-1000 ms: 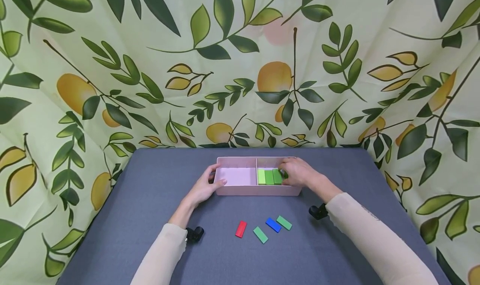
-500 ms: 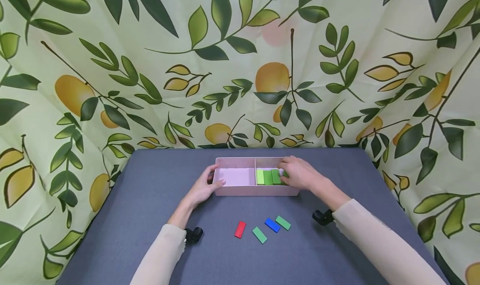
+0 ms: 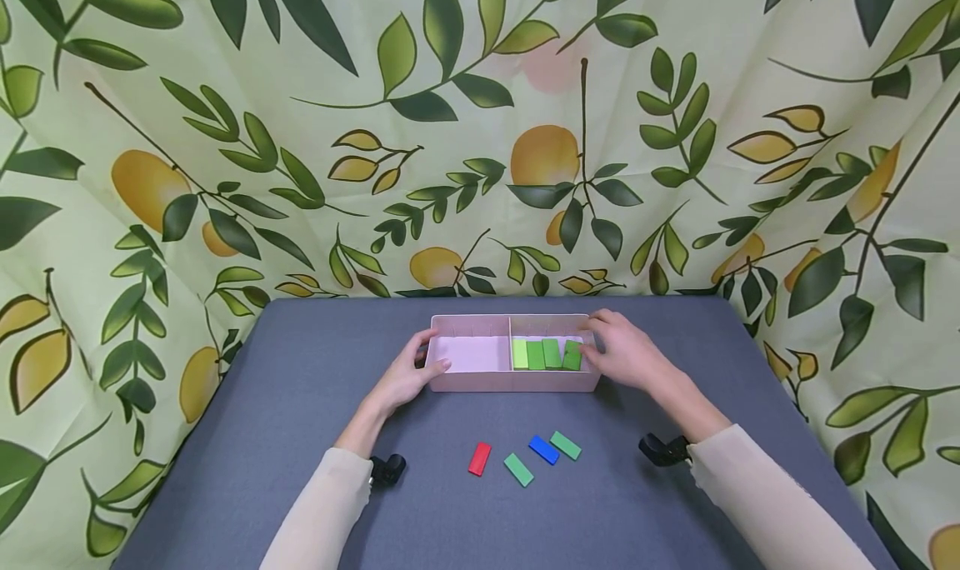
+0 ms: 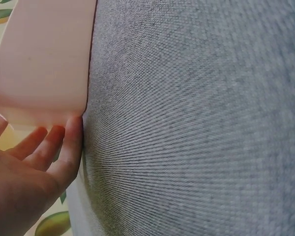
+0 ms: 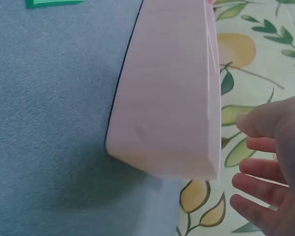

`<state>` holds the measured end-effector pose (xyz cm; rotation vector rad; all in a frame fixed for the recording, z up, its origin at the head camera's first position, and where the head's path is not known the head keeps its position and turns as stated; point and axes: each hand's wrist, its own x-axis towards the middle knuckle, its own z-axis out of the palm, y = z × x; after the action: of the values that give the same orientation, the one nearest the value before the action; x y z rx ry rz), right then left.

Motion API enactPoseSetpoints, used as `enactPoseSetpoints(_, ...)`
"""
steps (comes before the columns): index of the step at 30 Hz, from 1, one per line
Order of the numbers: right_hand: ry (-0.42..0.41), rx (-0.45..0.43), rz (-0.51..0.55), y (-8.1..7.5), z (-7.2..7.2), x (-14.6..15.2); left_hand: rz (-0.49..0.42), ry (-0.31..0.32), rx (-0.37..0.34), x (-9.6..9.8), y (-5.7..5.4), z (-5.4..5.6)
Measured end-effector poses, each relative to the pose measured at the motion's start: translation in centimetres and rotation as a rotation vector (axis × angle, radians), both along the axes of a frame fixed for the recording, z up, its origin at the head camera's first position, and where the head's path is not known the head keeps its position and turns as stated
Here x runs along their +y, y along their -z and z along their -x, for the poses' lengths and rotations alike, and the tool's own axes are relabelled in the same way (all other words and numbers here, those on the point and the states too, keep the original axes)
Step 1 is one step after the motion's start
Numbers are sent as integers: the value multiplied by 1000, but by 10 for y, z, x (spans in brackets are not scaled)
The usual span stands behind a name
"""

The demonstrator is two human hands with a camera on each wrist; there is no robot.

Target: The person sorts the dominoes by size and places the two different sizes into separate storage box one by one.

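A pink two-compartment box (image 3: 517,382) stands on the table, its left compartment bare. Several tiles lie side by side in the right compartment: a light green tile (image 3: 520,354) at the divider, then green tiles (image 3: 552,353), the last (image 3: 572,356) slightly tilted. My left hand (image 3: 402,376) holds the box's left end, thumb at the front rim. In the left wrist view its fingers (image 4: 69,147) press the end wall. Over the right end of the box is my right hand (image 3: 632,352), fingers loosely spread with nothing in them; the right wrist view shows it beside the rim.
Nearer the front of the grey-blue table (image 3: 300,387) lie a red tile (image 3: 480,459), a blue tile (image 3: 543,450) and two green tiles (image 3: 519,470). Behind the table hangs a leaf-and-fruit patterned cloth (image 3: 480,178).
My right hand has let go of the last green tile and moved right, uncovering it in the compartment. The left hand and the box stay in place.
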<state>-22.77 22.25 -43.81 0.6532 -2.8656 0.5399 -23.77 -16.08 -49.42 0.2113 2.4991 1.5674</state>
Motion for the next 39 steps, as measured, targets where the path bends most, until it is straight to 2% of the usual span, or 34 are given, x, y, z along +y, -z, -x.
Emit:
enactPoseSetpoints(5,55,-42,78,9,-3,8,10,-5,-4,0,0,0)
enactPoseSetpoints(13,126,-173,250,28,-8,11,-6,0,1,0,0,0)
enactPoseSetpoints(18,133,-212,314,42,-9,13,-8,7,2,-1,1,0)
enactPoseSetpoints(22,139,-308,405,55,-7,17,-3,-2,-1,0,1,0)
enactPoseSetpoints(26,122,-370,512,64,-6,21,5,-8,-1,0,0,-1)
enactPoseSetpoints(32,65,-442,667,69,-7,23,2,-22,6,-1,-1,-2)
enactPoseSetpoints(39,12,-590,846,75,-10,29,-10,-17,7,0,-1,-1)
